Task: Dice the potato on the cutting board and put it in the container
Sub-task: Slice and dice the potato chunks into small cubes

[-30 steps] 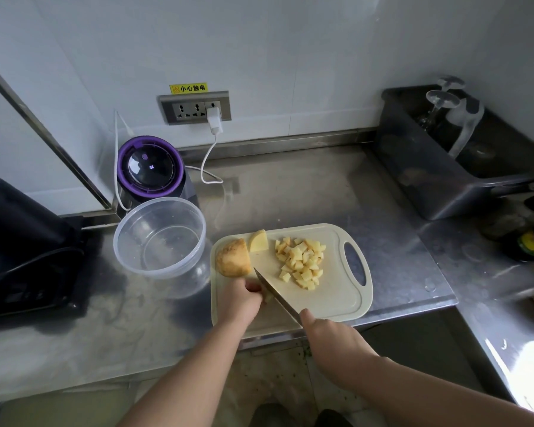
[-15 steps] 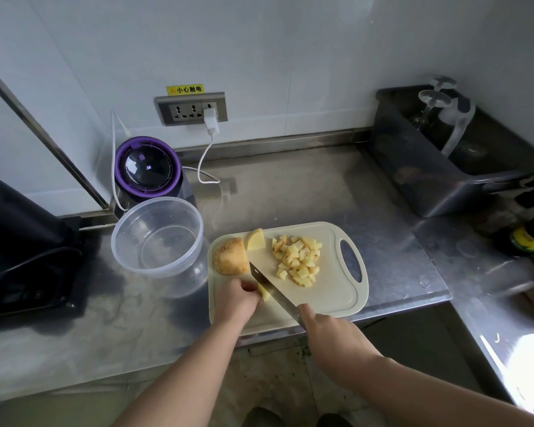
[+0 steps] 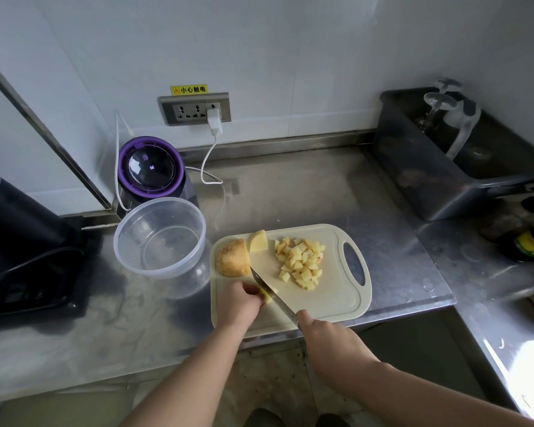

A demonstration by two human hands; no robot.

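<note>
Head view: my left hand (image 3: 239, 303) curled over small potato piece (image 3: 271, 296) at near-left of cutting board (image 3: 336, 303), fingers pinning it. My right hand (image 3: 327, 337) fisted round knife (image 3: 270, 288) (handle hidden in grip), blade slanting across that piece. Diced pile (image 3: 301, 261) mid-board. Skin-on chunk (image 3: 232, 257) and pale wedge (image 3: 258, 241) at far-left corner. Clear container (image 3: 127, 257) just beside board, on left.

Single head-worn wide-angle view: looks forward and steeply down onto bench (image 3: 305, 192), close; cutting board (image 3: 336, 300) lower centre; both forearms (image 3: 198, 380) enter from bottom edge; white wall (image 3: 290, 57) across top.
</note>
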